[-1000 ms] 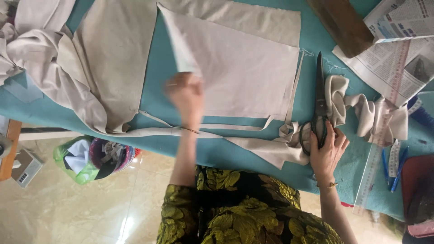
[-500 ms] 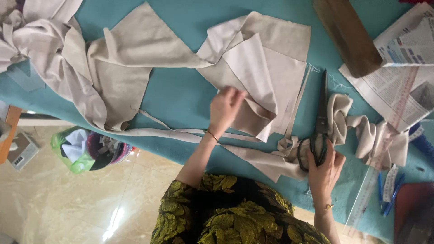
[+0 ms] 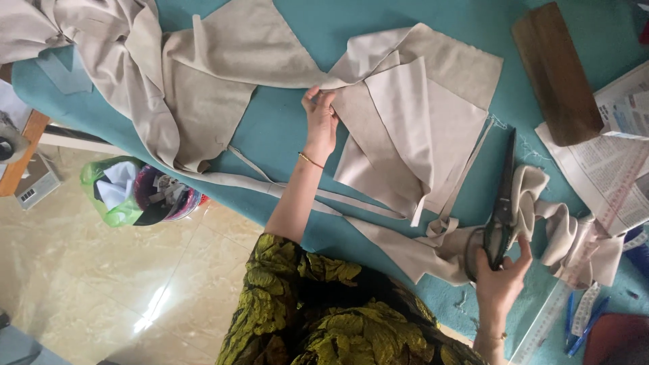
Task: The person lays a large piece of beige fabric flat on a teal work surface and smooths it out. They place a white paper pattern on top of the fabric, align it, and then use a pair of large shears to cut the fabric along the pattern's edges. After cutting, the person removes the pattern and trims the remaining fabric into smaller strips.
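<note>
My left hand (image 3: 320, 120) pinches the edge of a folded beige fabric piece (image 3: 412, 128) lying on the teal table (image 3: 284, 128). Near the front edge, my right hand (image 3: 499, 280) rests on the handles of large black scissors (image 3: 501, 203), whose blades lie flat and point away from me. A long beige strip (image 3: 297, 192) runs under my left forearm. A larger beige cloth (image 3: 196, 88) spreads to the left of my left hand.
A bunched beige scrap (image 3: 574, 236) lies right of the scissors. A dark wooden block (image 3: 556, 74) and newspaper (image 3: 608, 162) sit far right, with a clear ruler (image 3: 561, 304) and pens (image 3: 581, 324). Below the table stands a bin with a green bag (image 3: 128, 192).
My left hand moved away from me and to the left, drawing the beige piece into a folded heap. My right hand stayed on the scissors' handles.
</note>
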